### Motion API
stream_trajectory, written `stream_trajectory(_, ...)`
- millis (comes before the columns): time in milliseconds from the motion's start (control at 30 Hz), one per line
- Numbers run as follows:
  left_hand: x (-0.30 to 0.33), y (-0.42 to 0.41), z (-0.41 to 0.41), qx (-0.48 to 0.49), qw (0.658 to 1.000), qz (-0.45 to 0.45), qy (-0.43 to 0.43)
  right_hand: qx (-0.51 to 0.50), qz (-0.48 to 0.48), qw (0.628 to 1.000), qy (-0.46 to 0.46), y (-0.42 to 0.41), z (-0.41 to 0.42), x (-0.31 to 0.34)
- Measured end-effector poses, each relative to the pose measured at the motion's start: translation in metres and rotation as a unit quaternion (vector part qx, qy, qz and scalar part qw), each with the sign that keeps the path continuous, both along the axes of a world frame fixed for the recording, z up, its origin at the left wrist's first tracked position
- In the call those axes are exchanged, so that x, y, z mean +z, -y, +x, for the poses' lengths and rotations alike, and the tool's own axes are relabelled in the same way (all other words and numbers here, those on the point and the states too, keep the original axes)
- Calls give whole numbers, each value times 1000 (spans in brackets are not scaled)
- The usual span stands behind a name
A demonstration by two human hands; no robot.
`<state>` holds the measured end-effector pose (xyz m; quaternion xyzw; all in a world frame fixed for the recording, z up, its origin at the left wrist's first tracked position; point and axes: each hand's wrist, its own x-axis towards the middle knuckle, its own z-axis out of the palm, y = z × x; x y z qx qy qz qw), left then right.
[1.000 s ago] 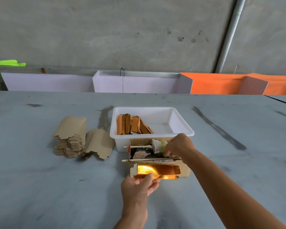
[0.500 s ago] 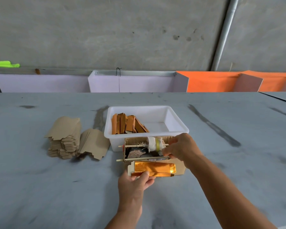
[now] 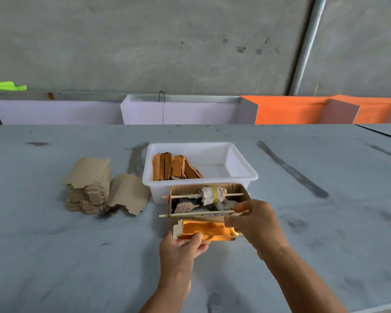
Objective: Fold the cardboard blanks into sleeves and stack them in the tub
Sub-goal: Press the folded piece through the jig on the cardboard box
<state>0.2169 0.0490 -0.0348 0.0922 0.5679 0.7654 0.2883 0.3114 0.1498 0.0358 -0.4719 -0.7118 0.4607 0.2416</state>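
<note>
A gold-foil cardboard blank (image 3: 207,230), partly folded, lies on the table in front of me. My left hand (image 3: 182,248) pinches its near left edge with thumb on top. My right hand (image 3: 254,224) covers its right end, fingers curled over the upper flap. Just behind stands a small cardboard box (image 3: 243,192) with a cloth-wrapped roller on two sticks. The white tub (image 3: 242,164) behind that holds several folded orange sleeves (image 3: 175,168) standing at its left side. A stack of brown blanks (image 3: 87,186) sits to the left, one loose blank (image 3: 130,194) beside it.
The grey table (image 3: 325,222) spreads wide to both sides. White and orange panels (image 3: 289,110) line the far edge under a concrete wall with a metal pipe (image 3: 307,44). A green item (image 3: 6,86) lies at far left.
My right hand has come down from the roller in the box to the right end of the gold blank. My left hand keeps its hold on the near edge.
</note>
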Motion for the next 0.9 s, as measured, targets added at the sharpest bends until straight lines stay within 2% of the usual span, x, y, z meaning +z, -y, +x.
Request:
stream_trajectory(700,1,5,-4,3,1000,18,-23,-18,85,996,-24,1,11,-52)
stream_trajectory(900,-1,4,-3,10,1000,20,-21,26,82,991,-101,8,16,-48)
